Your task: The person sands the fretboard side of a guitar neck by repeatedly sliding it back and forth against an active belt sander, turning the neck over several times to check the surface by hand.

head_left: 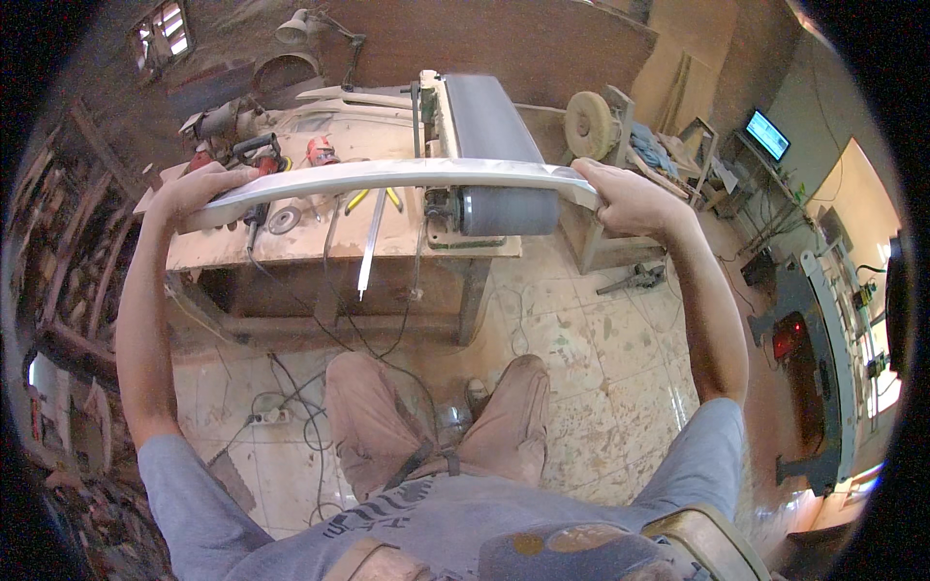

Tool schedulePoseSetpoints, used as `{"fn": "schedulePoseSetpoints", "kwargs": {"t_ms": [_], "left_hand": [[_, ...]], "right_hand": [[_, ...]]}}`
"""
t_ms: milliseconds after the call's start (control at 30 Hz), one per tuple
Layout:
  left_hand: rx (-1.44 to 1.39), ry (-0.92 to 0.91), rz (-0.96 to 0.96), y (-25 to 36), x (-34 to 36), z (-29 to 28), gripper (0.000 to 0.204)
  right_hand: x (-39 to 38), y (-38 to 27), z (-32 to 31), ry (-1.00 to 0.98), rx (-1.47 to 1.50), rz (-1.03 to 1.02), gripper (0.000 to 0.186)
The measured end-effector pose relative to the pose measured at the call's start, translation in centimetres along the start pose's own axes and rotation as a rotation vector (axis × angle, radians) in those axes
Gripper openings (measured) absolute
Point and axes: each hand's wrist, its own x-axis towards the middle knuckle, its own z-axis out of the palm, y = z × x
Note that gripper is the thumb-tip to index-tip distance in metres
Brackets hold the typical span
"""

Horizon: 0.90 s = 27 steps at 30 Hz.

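Note:
A long, pale, slightly curved strip (387, 175) spans from left to right in front of me, held up over the front of the workbench. My left hand (199, 194) is closed round its left end, and my right hand (635, 200) grips the right end. Behind and below the strip's right half is a belt sander (492, 118) with a wide grey belt and a dark front roller (510, 210). The strip crosses in front of the belt just above this roller; whether they touch I cannot tell.
The dusty workbench (387, 250) carries a red power tool (321, 151), a round disc (284, 220) and a tool with yellow handles (357, 200). Cables (308, 412) trail over the tiled floor. A buffing wheel (591, 126) stands right of the sander; a lit screen (767, 135) is farther right.

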Motion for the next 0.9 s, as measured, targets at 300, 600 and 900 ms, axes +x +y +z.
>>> {"fn": "schedulePoseSetpoints", "kwargs": {"t_ms": [300, 600, 900], "left_hand": [[0.484, 0.581, 0.474, -0.5, 0.6, 2.1, 0.061], [0.515, 0.612, 0.587, -0.7, -0.4, 3.2, 0.051], [0.112, 0.026, 0.471, -1.3, -6.7, 10.0, 0.035]], "right_hand": [[1.6, 0.6, 5.8, 0.651, -0.343, 0.01, 0.035], [1.0, 1.6, 6.0, 0.692, -0.392, -0.032, 0.045], [-3.4, -7.8, -11.8, -0.313, -0.506, 0.44, 0.034]]}}
